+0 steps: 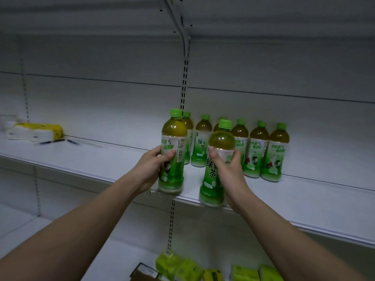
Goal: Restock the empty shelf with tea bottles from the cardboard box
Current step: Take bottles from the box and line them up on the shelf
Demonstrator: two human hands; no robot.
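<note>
My left hand (pixel 151 168) grips a green tea bottle (pixel 174 138) upright at the front edge of the white shelf (pixel 304 207). My right hand (pixel 229 169) grips a second tea bottle (pixel 215 179), tilted slightly, its base at the shelf's front lip. Both bottles have green caps and green-and-white labels. Behind them a row of several tea bottles (pixel 258 149) stands near the back of the shelf. The cardboard box is not in view.
A yellow-and-white pack (pixel 34 131) and dark pens (pixel 53 141) lie at the shelf's far left. A slotted upright (pixel 184 82) runs behind the bottles. Green packets (pixel 178 265) sit on the lower shelf. Another shelf hangs overhead.
</note>
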